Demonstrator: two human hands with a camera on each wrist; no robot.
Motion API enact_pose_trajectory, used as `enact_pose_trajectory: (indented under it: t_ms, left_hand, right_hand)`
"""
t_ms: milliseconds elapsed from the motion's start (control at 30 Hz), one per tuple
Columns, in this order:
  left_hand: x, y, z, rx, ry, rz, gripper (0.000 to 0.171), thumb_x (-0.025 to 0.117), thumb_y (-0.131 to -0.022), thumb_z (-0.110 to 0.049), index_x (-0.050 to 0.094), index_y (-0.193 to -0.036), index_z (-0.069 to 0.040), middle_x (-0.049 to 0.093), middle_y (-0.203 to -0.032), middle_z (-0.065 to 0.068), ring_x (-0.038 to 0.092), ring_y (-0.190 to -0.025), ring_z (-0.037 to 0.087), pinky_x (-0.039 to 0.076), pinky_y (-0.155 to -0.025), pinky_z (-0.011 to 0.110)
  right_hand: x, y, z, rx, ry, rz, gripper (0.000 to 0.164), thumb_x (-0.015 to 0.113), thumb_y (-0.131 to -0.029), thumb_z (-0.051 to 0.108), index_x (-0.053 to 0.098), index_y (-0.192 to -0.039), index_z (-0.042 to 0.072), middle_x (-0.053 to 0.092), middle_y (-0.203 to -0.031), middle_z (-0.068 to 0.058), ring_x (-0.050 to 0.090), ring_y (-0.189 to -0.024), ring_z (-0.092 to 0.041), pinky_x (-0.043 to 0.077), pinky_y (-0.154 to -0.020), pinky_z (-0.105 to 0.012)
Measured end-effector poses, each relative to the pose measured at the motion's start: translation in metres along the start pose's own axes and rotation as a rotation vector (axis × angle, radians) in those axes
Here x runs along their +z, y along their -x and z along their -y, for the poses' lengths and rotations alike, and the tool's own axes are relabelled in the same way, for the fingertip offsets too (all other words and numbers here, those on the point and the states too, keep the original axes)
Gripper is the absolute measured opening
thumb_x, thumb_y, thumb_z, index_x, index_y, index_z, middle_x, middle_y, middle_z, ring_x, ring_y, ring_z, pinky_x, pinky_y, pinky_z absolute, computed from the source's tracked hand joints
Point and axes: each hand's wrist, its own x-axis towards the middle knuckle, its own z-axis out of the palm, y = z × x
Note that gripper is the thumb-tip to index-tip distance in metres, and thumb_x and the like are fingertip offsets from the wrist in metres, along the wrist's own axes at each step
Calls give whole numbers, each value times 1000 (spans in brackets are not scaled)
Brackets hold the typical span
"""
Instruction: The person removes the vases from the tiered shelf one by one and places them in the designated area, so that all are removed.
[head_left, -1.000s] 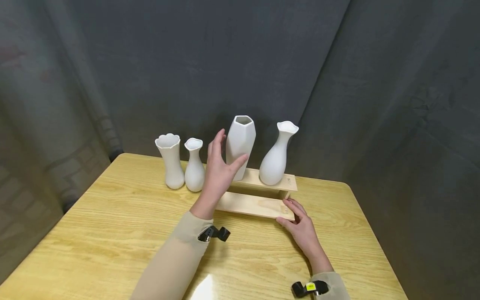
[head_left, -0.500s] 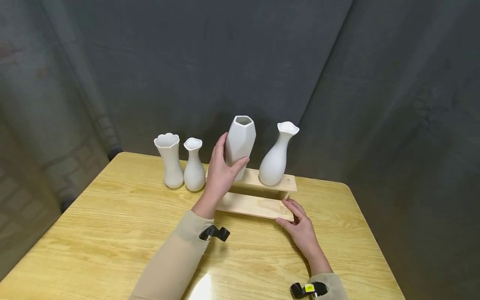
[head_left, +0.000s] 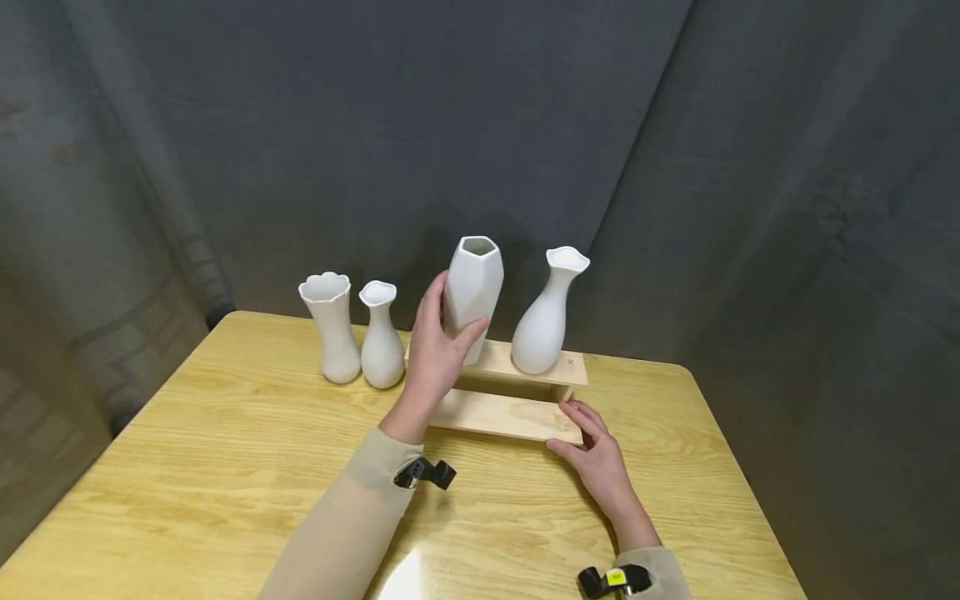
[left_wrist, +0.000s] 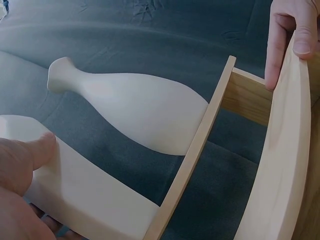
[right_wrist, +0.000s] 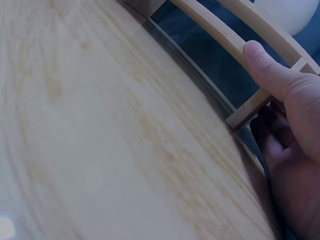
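Observation:
A tall white faceted vase (head_left: 474, 292) stands on the upper step of a two-tier wooden stand (head_left: 495, 414). My left hand (head_left: 433, 350) grips it from the left, thumb across its front face and fingers round the far side. In the left wrist view the thumb presses on the faceted vase (left_wrist: 85, 185), whose base meets the upper board. My right hand (head_left: 596, 458) holds the right end of the lower step. In the right wrist view, that hand's thumb (right_wrist: 257, 55) lies on the board's edge, with the other fingers behind the end leg.
A white bulbous vase with a wavy rim (head_left: 542, 325) stands at the upper step's right end. Left of the stand, a flared vase with a scalloped rim (head_left: 335, 333) and a small bulbous vase (head_left: 382, 350) stand on the wooden table (head_left: 247, 467). Dark curtain (head_left: 420, 125) hangs behind.
My left hand has gone from spread fingers beside the faceted vase to a grip round it. My right hand keeps its hold on the stand; the view has shifted slightly.

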Motion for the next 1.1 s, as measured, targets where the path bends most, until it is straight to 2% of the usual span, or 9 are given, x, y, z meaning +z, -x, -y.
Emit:
enact_pose_trajectory:
  t_ms: [200, 400, 733, 933, 1100]
  left_hand:
    - [0, 3, -1, -17, 13, -4, 91, 91, -94, -13, 40, -169, -14, 50, -160, 14, 54, -144, 30, 46, -121, 50]
    - [1, 7, -5, -29, 0, 30, 92, 92, -93, -14, 39, -169, -13, 50, -160, 14, 54, -142, 32, 46, -121, 51]
    - [-6, 10, -6, -34, -22, 40, 97, 91, -94, -12, 33, -171, -20, 51, -164, 13, 56, -142, 34, 47, -119, 54]
    - [-9, 13, -6, -55, 29, 29, 95, 91, -94, -10, 35, -170, -20, 52, -162, 11, 56, -143, 31, 46, -120, 53]
    - [-19, 14, -13, -26, 101, 23, 94, 91, -94, -9, 37, -170, -20, 54, -158, 10, 56, -140, 28, 47, -119, 53]
  right_hand:
    - [-5, 2, -3, -4, 7, 12, 72, 90, -95, 20, 59, -160, 10, 39, -172, -8, 32, -162, -29, 36, -108, -4]
    - [-10, 5, -6, -8, -10, 21, 70, 89, -96, 19, 60, -159, 13, 39, -172, -7, 31, -162, -30, 40, -105, -5]
    - [-7, 6, -7, -3, 0, 27, 69, 89, -96, 22, 61, -159, 16, 38, -172, -6, 32, -162, -29, 35, -107, -4]
    - [-6, 8, -8, 1, 12, 28, 68, 89, -96, 24, 62, -158, 18, 38, -173, -6, 31, -163, -30, 34, -107, -4]
    - [-10, 7, -5, 0, 27, 23, 70, 90, -95, 25, 62, -158, 17, 40, -171, -6, 33, -162, -29, 34, -108, -4]
